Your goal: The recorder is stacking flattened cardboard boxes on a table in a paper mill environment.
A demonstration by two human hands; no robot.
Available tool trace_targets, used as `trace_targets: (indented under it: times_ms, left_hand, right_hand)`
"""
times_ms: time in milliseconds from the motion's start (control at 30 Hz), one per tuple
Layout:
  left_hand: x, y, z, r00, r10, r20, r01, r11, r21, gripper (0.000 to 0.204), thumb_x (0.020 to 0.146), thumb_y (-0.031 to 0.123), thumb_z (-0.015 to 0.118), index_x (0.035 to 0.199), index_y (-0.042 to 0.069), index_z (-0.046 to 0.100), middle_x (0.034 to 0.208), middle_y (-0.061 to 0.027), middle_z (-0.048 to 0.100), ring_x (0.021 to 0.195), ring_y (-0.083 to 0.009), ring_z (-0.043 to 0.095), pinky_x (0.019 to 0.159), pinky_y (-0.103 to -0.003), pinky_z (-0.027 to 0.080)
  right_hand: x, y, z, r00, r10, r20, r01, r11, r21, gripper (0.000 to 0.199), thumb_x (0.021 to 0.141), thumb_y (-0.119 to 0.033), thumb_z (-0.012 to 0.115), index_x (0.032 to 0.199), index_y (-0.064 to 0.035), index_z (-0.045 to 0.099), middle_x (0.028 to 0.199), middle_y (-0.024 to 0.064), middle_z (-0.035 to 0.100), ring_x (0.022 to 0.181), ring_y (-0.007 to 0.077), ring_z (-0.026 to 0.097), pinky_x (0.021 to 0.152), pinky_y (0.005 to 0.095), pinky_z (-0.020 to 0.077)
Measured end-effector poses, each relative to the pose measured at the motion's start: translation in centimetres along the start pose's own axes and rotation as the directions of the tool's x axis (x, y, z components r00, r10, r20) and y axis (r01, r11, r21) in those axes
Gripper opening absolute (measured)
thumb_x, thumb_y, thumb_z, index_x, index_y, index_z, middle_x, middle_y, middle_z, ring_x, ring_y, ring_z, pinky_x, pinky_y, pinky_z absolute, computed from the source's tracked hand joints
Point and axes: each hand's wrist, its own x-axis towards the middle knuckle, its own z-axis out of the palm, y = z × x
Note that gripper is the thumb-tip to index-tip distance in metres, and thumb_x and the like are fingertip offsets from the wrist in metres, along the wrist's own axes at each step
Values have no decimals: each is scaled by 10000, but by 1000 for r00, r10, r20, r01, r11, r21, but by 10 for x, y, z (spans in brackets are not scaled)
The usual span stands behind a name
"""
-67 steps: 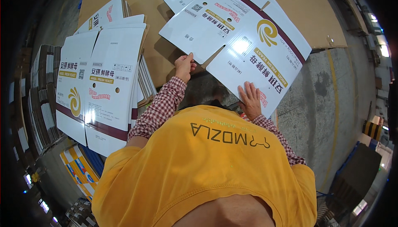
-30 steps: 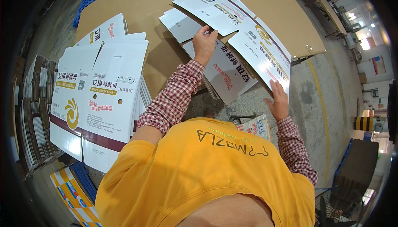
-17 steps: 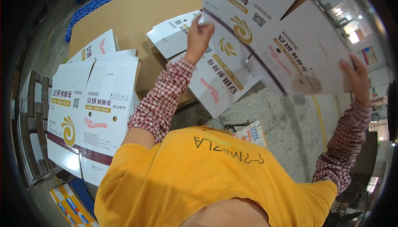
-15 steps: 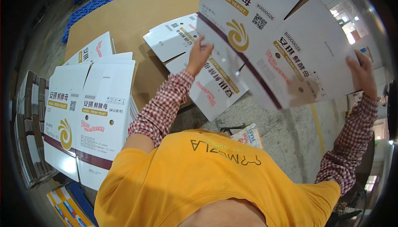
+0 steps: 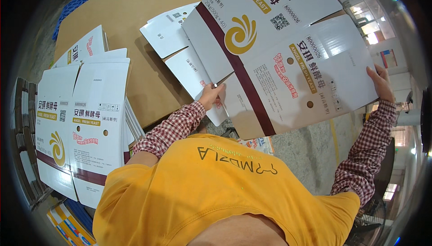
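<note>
A large flattened carton (image 5: 265,61), white with a maroon band and a gold swirl, is held up tilted before me. My right hand (image 5: 381,83) is closed on its right edge, thumb on the printed face. At the lower left edge, by a slot between two flaps, my left hand (image 5: 212,96) pinches the carton with thumb and fingers. Beneath it, partly covered, more flat cartons (image 5: 168,32) lie on the tan table. To the left, a stack of the same flat cartons (image 5: 96,93) leans with its printed face towards me.
The tan table (image 5: 128,7) runs across the far left. Beyond it lies a blue plastic pallet (image 5: 83,5). Bundled cardboard (image 5: 27,156) is piled at the far left, above a yellow, white and blue package (image 5: 67,223). Grey floor (image 5: 310,156) shows on the right.
The held carton has come down and towards me. My left hand, apart from it before, has moved down and taken hold of its left edge. My right hand keeps its grip.
</note>
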Motion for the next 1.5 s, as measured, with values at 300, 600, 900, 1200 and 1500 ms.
trace_targets:
  times_ms: [300,600,900,1200,1500]
  left_hand:
    - [1,16,-26,858,329,-395,-390,917,-84,412,734,184,636,1033,2,418,864,-64,533,736,-128,515,603,-251,443]
    - [7,23,-99,779,177,-602,-361,911,-200,246,800,127,549,979,-22,469,906,-89,550,828,-189,545,705,-310,465]
    - [-35,26,-63,941,148,-305,-265,882,-389,164,810,171,481,910,42,499,834,-57,524,791,-177,525,694,-332,467]
    - [-45,40,-71,977,214,26,-196,933,-301,158,829,139,470,872,0,529,836,-79,586,706,-147,574,647,-300,496]
    - [-53,46,-28,910,405,-81,-411,909,-73,137,815,95,478,807,-20,553,710,-63,587,592,-128,569,556,-250,482]
  right_hand:
    - [42,99,16,991,101,-90,-94,993,75,302,788,-248,570,916,25,588,772,14,593,642,67,527,586,194,416]
    - [128,166,275,989,24,146,-34,997,63,489,704,-212,664,1103,5,486,1029,140,562,945,229,534,813,326,411]
    - [-11,-19,482,852,-513,109,524,840,-141,704,663,-414,649,1199,-47,379,1201,229,370,1111,413,336,866,517,292]
    - [-17,-21,456,842,-531,98,531,782,-327,571,739,-306,583,1184,-24,363,1180,236,359,1116,384,330,787,507,328]
    - [-28,-23,412,795,-606,35,565,719,-405,377,766,-130,530,1080,40,410,1054,222,461,967,357,476,766,378,429]
